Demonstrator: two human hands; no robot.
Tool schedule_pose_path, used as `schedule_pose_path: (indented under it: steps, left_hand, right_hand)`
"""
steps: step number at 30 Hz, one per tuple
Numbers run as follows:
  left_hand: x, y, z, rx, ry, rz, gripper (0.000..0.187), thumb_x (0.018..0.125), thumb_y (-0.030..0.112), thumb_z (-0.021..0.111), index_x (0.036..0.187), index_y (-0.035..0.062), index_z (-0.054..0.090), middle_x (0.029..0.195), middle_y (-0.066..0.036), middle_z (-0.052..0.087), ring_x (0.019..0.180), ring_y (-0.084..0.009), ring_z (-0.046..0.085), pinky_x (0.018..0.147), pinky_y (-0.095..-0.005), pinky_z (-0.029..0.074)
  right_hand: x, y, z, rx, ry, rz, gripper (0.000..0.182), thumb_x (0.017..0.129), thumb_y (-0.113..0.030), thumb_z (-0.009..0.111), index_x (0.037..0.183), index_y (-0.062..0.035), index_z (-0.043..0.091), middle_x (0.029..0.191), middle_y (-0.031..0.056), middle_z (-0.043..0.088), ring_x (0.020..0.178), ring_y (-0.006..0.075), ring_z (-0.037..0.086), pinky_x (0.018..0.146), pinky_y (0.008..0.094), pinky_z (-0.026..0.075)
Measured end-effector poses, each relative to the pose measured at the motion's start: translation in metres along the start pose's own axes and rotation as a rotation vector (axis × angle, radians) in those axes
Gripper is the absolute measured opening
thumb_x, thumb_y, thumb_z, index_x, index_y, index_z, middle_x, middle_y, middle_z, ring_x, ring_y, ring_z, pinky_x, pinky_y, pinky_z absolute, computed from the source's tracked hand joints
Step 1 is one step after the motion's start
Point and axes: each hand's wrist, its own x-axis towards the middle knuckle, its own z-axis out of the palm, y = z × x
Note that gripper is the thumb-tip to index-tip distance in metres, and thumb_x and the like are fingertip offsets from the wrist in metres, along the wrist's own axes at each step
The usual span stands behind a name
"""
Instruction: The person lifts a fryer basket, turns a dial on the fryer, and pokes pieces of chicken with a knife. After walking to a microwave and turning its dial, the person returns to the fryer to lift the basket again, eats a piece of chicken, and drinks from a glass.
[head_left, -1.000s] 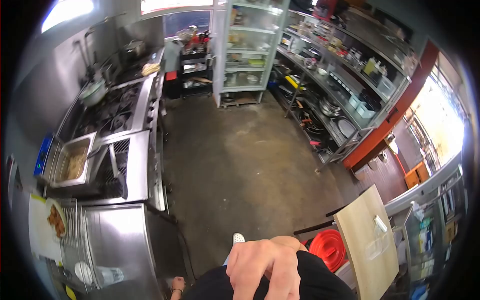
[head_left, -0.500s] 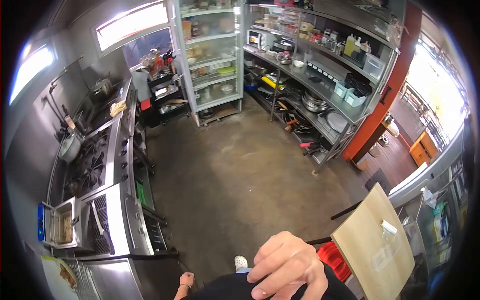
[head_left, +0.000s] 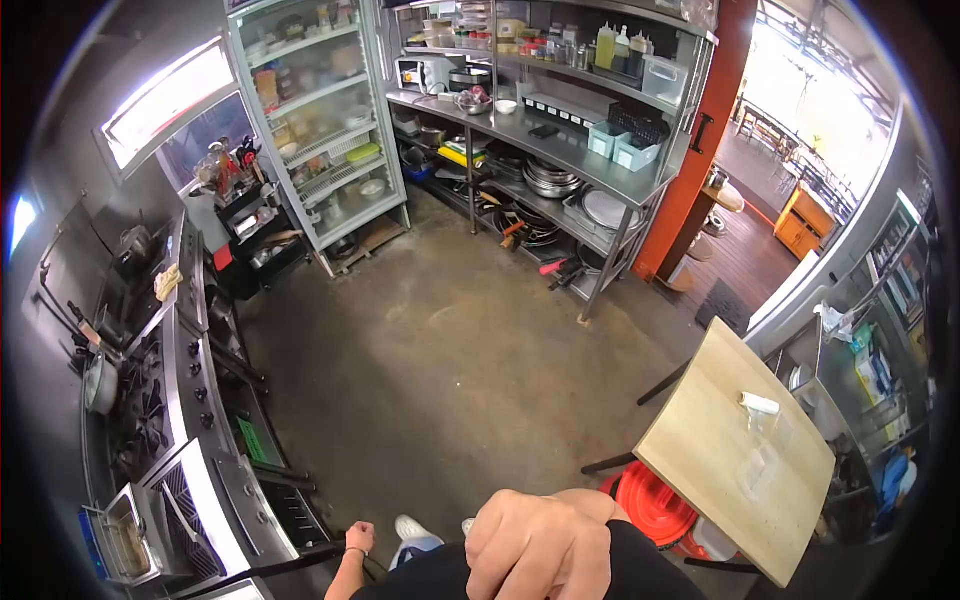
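Low in the view, close to the camera, is my right hand point(head_left: 540, 545), its back toward me and its fingers curled in. The inside of this hand is hidden, so I cannot make out whether it holds anything. My left hand point(head_left: 360, 537) hangs lower and to the left, closed in a loose fist with a thin band at the wrist; nothing shows in it. Both hands are over the floor point(head_left: 450, 360), apart from any surface. Nearest to my left hand is the stove's front; a wooden-topped table point(head_left: 720, 440) stands right of my right hand.
Along the left run a gas stove point(head_left: 150, 400) and a fryer point(head_left: 130, 540). A glass-doored fridge point(head_left: 320, 130) stands at the back, beside a steel shelf unit point(head_left: 560, 135) with pans and bottles. Red tubs point(head_left: 655, 505) sit under the wooden-topped table. An orange post point(head_left: 690, 150) edges the doorway.
The view has turned right, shifting the fridge and shelves leftward. My right hand has moved slightly left and down in view and its fingers have curled tighter. My left hand stays low.
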Motion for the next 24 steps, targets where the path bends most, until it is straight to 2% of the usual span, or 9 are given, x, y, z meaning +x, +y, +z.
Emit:
schedule_pose_path:
  steps: [3,5,8,10,11,13,19,21,24]
  left_hand:
    - [-0.005,0.006,-0.001,0.114,-0.081,-0.013,0.029,0.08,0.03,0.055,0.087,0.0049,0.068,0.082,-0.015,0.068,0.083,-0.0283,0.067,0.08,-0.0362,0.051]
    - [0.017,-0.024,0.009,0.171,-0.099,-0.005,0.03,0.079,0.031,0.055,0.086,0.0056,0.068,0.084,-0.016,0.068,0.085,-0.0287,0.066,0.082,-0.0367,0.05]
    - [0.04,-0.027,0.002,0.266,-0.129,-0.05,0.03,0.077,0.032,0.055,0.085,0.0069,0.069,0.086,-0.016,0.068,0.088,-0.0294,0.066,0.084,-0.0372,0.05]
    - [0.058,-0.021,-0.006,0.251,-0.121,-0.105,0.029,0.075,0.031,0.056,0.084,0.0073,0.07,0.087,-0.016,0.068,0.089,-0.0299,0.065,0.084,-0.0373,0.05]
    - [0.072,-0.014,-0.007,0.248,-0.129,-0.096,0.029,0.075,0.031,0.056,0.084,0.0073,0.07,0.087,-0.016,0.068,0.089,-0.0299,0.065,0.084,-0.0373,0.05]
    - [0.105,0.0,-0.019,0.231,-0.172,-0.1,0.029,0.075,0.031,0.056,0.083,0.0069,0.07,0.088,-0.016,0.068,0.089,-0.0301,0.065,0.083,-0.0373,0.05]
    - [0.223,0.089,-0.035,0.22,-0.144,-0.113,0.031,0.08,0.03,0.051,0.087,0.0059,0.07,0.087,-0.017,0.068,0.088,-0.0312,0.065,0.083,-0.0376,0.051]
    - [0.263,0.136,-0.044,0.123,-0.222,-0.034,0.032,0.081,0.03,0.05,0.088,0.005,0.069,0.089,-0.017,0.068,0.088,-0.0316,0.065,0.083,-0.0384,0.051]
    - [0.309,0.21,-0.055,0.12,-0.225,0.083,0.031,0.081,0.029,0.051,0.089,0.0051,0.068,0.091,-0.017,0.067,0.089,-0.0314,0.065,0.084,-0.0386,0.05]
  right_hand:
    - [-0.005,0.014,-0.015,-0.047,0.046,-0.033,0.017,0.089,-0.017,0.058,0.083,-0.0021,0.066,0.084,0.0191,0.068,0.053,0.0208,0.059,0.042,0.0276,0.041]
    - [-0.005,0.021,-0.026,-0.092,0.044,-0.046,0.016,0.088,-0.015,0.058,0.082,-0.0023,0.066,0.083,0.0195,0.068,0.052,0.0214,0.059,0.042,0.0279,0.041]
    - [-0.001,0.032,-0.045,-0.156,0.114,-0.016,0.015,0.087,-0.014,0.059,0.08,-0.0019,0.065,0.082,0.0197,0.068,0.049,0.0227,0.057,0.041,0.0287,0.04]
    - [0.01,0.041,-0.068,-0.188,-0.066,0.144,0.015,0.088,-0.013,0.059,0.08,-0.001,0.065,0.078,0.02,0.068,0.047,0.0225,0.057,0.04,0.0279,0.04]
    - [0.01,0.051,-0.073,-0.197,-0.071,0.151,0.015,0.088,-0.013,0.059,0.08,-0.001,0.065,0.078,0.02,0.068,0.047,0.0225,0.057,0.04,0.0279,0.04]
    - [0.012,0.077,-0.085,-0.245,0.11,0.13,0.016,0.088,-0.013,0.059,0.08,0.0001,0.064,0.075,0.0213,0.067,0.046,0.0227,0.059,0.04,0.0271,0.042]
    - [0.044,0.154,-0.156,-0.225,0.076,0.136,0.018,0.088,-0.014,0.059,0.079,0.0006,0.063,0.073,0.0228,0.066,0.049,0.0227,0.062,0.041,0.0264,0.044]
    - [0.056,0.171,-0.18,-0.239,0.075,0.155,0.019,0.088,-0.014,0.058,0.079,0.0008,0.063,0.073,0.0227,0.066,0.049,0.0226,0.062,0.041,0.0263,0.045]
    - [0.062,0.19,-0.213,-0.265,0.141,0.193,0.02,0.088,-0.015,0.058,0.078,0.0009,0.063,0.073,0.0226,0.066,0.049,0.0225,0.062,0.041,0.0261,0.044]
